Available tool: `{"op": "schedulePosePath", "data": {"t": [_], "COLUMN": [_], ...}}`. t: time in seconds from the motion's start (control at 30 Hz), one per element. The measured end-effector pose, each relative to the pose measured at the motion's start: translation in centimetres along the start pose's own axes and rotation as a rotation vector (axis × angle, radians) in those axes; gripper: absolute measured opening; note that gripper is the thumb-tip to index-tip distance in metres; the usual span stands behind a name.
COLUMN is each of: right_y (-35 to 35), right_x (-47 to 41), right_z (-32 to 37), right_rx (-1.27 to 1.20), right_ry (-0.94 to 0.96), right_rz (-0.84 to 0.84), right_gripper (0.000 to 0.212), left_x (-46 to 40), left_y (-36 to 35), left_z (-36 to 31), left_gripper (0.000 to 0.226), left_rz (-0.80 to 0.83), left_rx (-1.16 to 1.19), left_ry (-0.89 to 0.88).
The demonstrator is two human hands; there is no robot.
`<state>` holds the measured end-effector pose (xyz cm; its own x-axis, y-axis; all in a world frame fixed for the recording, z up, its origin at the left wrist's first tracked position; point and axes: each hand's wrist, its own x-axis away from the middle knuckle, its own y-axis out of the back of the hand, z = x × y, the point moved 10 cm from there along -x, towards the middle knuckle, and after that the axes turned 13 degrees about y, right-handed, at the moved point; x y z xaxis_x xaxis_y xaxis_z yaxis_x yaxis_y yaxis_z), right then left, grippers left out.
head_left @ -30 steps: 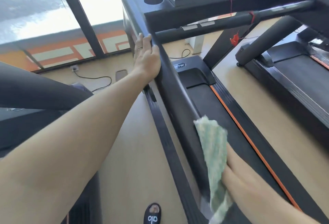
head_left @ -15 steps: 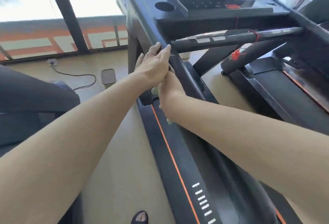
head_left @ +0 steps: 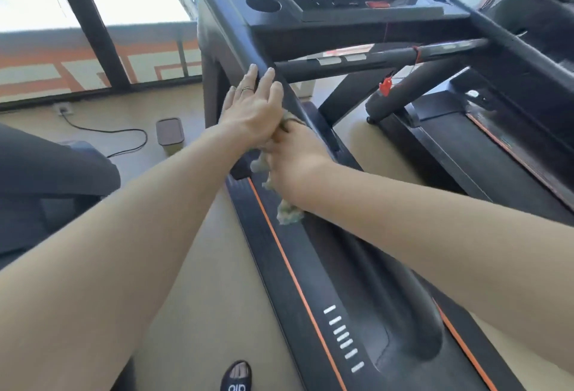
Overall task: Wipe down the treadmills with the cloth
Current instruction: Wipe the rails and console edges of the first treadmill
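A black treadmill (head_left: pixel 313 306) with orange stripes runs from bottom centre up to its console (head_left: pixel 348 2). Its left side handrail (head_left: pixel 236 45) slopes down toward me. My left hand (head_left: pixel 253 107) lies on that rail with straight fingers, a ring on one finger. Just below it, my right hand (head_left: pixel 293 157) grips a pale green cloth (head_left: pixel 287 212) against the rail. Most of the cloth is hidden by the hand; bits of it hang out beneath the wrist.
A second treadmill (head_left: pixel 484 142) stands to the right, a third machine (head_left: pixel 46 170) at the left edge. On the beige floor lie a dark box (head_left: pixel 170 132) and a cable (head_left: pixel 105 131) from a wall socket. My slippered foot (head_left: pixel 237 375) stands beside the deck. Windows fill the back.
My right hand slid the cloth up the handrail from its lower end until it met my left hand. The view shifted right, over the treadmill deck. The left hand stays on the rail.
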<state>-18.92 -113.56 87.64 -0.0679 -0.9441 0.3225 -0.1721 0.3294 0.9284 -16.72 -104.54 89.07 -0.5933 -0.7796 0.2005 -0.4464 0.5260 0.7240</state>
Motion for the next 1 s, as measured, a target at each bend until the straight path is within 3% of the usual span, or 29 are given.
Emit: {"op": "schedulePosePath", "data": {"t": [0.03,0.1,0.17,0.27,0.37,0.43,0.53,0.6,0.67,0.73,0.83,0.9,1.0], "right_y": [0.1,-0.1,-1.0,-8.3,-11.6,-12.7,-12.8,-14.3,-17.2,-18.6,-15.8,-14.1,-11.5], "right_x": [1.3,5.7,13.0,21.7,22.1,19.2,16.0,16.0,18.2,20.4,24.4,26.5,25.3], "right_z": [-0.3,0.3,-0.1,0.8,0.2,-1.2,-1.7,-1.7,-1.0,0.7,3.6,3.9,1.0], "right_rx": [0.188,0.182,-0.190,-1.199,-1.577,-1.813,-2.085,-2.139,-2.068,-1.975,-1.797,-1.598,-1.420], "right_ry": [0.017,0.138,0.115,-0.119,-0.110,-0.147,-0.153,-0.277,-0.375,-0.321,-0.165,-0.090,-0.006], "right_rz": [-0.012,-0.185,-0.424,-0.378,-0.437,-0.438,-0.315,-0.309,-0.310,-0.364,-0.667,-0.811,-0.816], "right_gripper": [0.056,0.053,0.050,0.063,0.057,0.031,0.042,0.048,0.042,0.033,0.066,0.064,0.063], "left_x": [0.2,0.9,2.3,4.9,8.2,11.2,15.4,16.9,17.1,17.3,17.4,17.4,17.4], "left_y": [0.4,0.6,0.2,-0.7,-1.3,-2.0,-4.8,-6.4,-6.9,-6.9,-6.5,-6.4,-6.5], "left_z": [0.0,-0.2,-1.3,-3.2,-4.0,-3.0,-1.8,-2.1,-2.3,-2.3,-2.0,-1.9,-1.8], "left_gripper": [0.055,0.056,0.057,0.056,0.056,0.045,0.042,0.047,0.049,0.048,0.044,0.043,0.042], "left_rz": [0.012,0.011,0.000,-0.056,-0.176,-0.256,-0.278,-0.274,-0.291,-0.320,-0.371,-0.379,-0.380], "left_rx": [0.054,0.113,0.087,0.186,0.354,0.425,0.505,0.513,0.538,0.527,0.519,0.513,0.511], "left_ry": [0.031,0.083,0.051,-0.044,-0.070,0.005,0.108,0.111,0.120,0.135,0.146,0.151,0.156]}}
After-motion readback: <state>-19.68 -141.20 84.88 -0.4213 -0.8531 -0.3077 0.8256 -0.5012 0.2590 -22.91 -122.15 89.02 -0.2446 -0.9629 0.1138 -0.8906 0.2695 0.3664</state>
